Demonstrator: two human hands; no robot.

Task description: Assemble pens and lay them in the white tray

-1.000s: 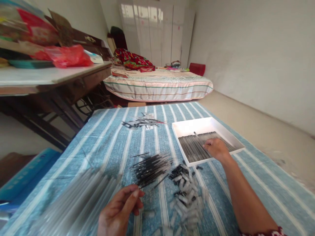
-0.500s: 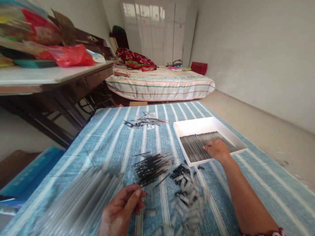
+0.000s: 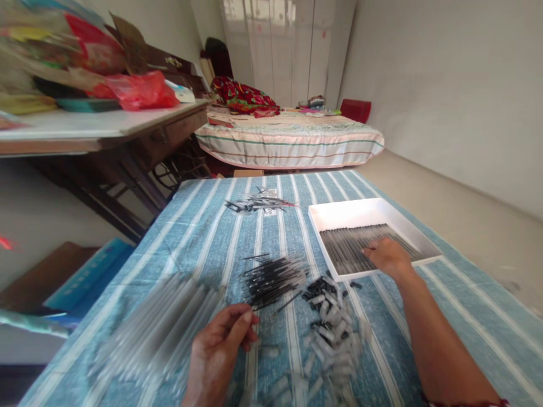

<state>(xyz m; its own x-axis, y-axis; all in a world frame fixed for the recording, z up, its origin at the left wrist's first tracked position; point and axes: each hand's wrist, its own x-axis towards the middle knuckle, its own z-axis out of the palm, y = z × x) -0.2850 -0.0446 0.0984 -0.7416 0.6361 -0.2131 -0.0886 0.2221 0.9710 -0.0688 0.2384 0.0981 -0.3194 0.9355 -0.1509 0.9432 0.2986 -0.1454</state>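
Note:
My right hand (image 3: pixel 388 255) reaches into a shallow white box (image 3: pixel 339 213), its fingertips pinched over a row of dark, slim pens (image 3: pixel 345 243). Whether a pen is between those fingers is hidden. Thumb against curled fingers, my left hand (image 3: pixel 224 345) is closed above the cloth; what it holds, if anything, I cannot make out. Just beyond it lies a pile of thin black refill-like sticks (image 3: pixel 274 277). To its left is a blurred bundle of translucent grey tubes (image 3: pixel 165 328). Small clear and black caps (image 3: pixel 331 333) are heaped between the hands.
A blue striped cloth (image 3: pixel 203 226) covers the table. Farther back lies a small pile of dark thin pieces (image 3: pixel 258 203). A side table (image 3: pixel 106 127) with a red plastic bag (image 3: pixel 144 90) stands left. Beyond are a bed (image 3: pixel 288 138) and a blue box (image 3: pixel 91 277) low at left.
The whole view has shifted, so everything sits a little farther right and slightly higher. Both hands keep nearly the same places relative to the box and the piles.

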